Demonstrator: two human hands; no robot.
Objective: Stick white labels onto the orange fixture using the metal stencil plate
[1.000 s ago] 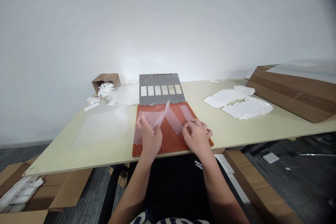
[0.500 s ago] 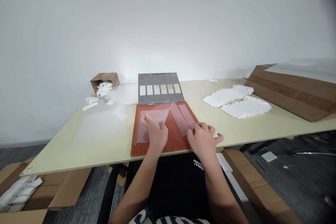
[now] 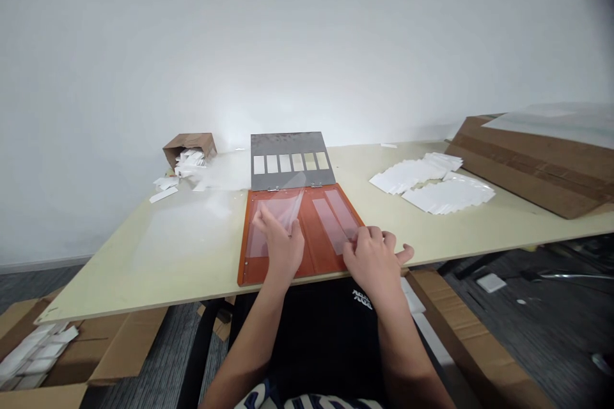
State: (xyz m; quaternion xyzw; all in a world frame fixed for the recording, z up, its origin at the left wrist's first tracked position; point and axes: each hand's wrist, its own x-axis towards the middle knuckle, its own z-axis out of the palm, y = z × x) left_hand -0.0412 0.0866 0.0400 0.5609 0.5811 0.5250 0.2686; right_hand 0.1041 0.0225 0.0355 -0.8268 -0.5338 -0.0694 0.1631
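L hand [image 3: 283,243] pinches a clear sheet [image 3: 283,206] btwn thumb & fingers, 1 edge lifted over the L half of the orange board [image 3: 306,248]. R hand [image 3: 375,261] has fingertips at the near end of a clear strip [image 3: 330,225] on the R half (can't tell if it's gripped). Gray plate [image 3: 288,142] w/ 6 pale rectangles [image 3: 284,163] sits just behind.
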